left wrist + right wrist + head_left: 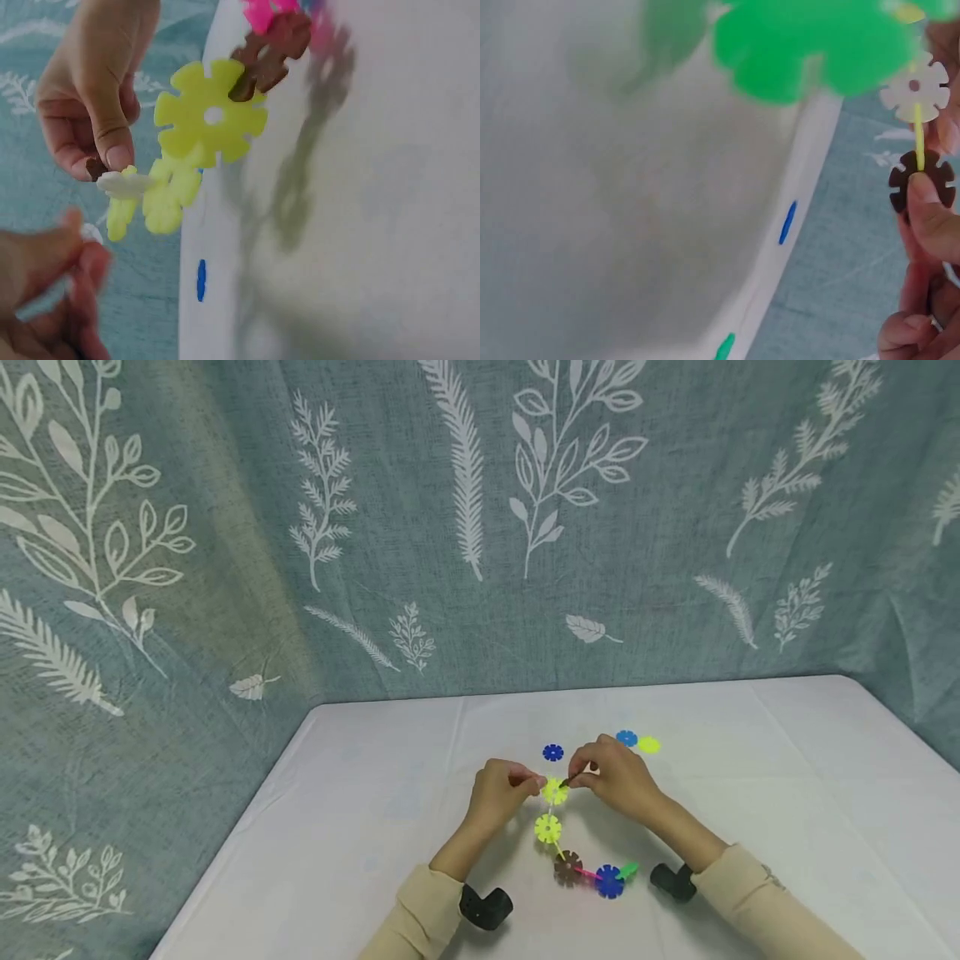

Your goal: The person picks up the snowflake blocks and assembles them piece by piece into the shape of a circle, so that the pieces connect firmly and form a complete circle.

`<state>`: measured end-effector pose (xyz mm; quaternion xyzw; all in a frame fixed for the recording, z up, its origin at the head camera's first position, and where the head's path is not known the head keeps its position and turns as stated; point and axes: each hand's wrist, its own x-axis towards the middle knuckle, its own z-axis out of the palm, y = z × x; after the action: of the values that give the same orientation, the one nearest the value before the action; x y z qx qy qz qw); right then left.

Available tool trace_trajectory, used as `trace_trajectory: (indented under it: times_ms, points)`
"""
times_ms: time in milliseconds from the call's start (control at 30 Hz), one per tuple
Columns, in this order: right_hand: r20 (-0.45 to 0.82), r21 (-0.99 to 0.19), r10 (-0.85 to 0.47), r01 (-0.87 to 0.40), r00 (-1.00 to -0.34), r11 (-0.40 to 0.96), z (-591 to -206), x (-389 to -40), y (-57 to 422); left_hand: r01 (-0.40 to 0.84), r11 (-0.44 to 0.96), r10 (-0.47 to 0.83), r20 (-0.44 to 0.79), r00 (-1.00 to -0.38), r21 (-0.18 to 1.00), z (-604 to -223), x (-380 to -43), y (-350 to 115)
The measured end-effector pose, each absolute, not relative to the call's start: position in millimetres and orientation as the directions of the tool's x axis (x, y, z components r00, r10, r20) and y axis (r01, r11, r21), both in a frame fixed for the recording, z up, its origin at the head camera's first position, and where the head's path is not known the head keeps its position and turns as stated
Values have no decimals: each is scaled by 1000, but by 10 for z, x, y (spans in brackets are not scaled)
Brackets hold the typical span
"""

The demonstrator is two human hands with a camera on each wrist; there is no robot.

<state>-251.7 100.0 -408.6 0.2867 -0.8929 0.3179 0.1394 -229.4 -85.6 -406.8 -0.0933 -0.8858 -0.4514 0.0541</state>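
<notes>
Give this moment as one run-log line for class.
left grip: beside yellow end disc, hold unclear | right grip: pinches brown disc | farther out: dark-blue disc, light-blue disc, loose yellow disc

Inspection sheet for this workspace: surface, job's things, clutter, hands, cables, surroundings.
Surface: white tabletop, faintly creased.
Job's things: chain of slotted, flower-shaped, plastic-looking discs in yellow, white, brown, pink, dark blue and green; loose dark-blue disc, light-blue disc and yellow disc near the far edge.
Clutter: nothing seen.
Hands: right hand pinches a dark-brown slotted disc; left hand is beside the chain's upper yellow disc, grip unclear.
Cables: nothing seen.
Surroundings: blue-green fabric with white leaf print, behind the tabletop.
</notes>
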Motion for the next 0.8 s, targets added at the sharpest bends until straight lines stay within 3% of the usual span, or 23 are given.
trace_trajectory:
  times_ms: [133, 233, 400, 633, 800]
  points:
    - [384, -532, -417, -567, -824, 629, -4077, -2545, 1003, 436, 620, 248, 364, -898, 652, -3998, -2297, -797]
    - [375, -564, -398, -546, -837, 619, -4066, -2546, 983, 526, 658, 320, 431, -844, 540, -3975, -2279, -715]
    - [365, -621, -373, -521, -853, 586, -4059, -2536, 968, 488, 736, 269, 458, -847, 469, -3982, -2282, -642]
    - [373, -605, -389, -539, -842, 586, -4052, -2611, 1151, 474, 722, 248, 451, -857, 504, -4019, -2299, -663]
    - [302, -669, -264, -401, -916, 625, -4080, -2803, 1515, 460, 692, 217, 448, -868, 556, -4051, -2317, -705]
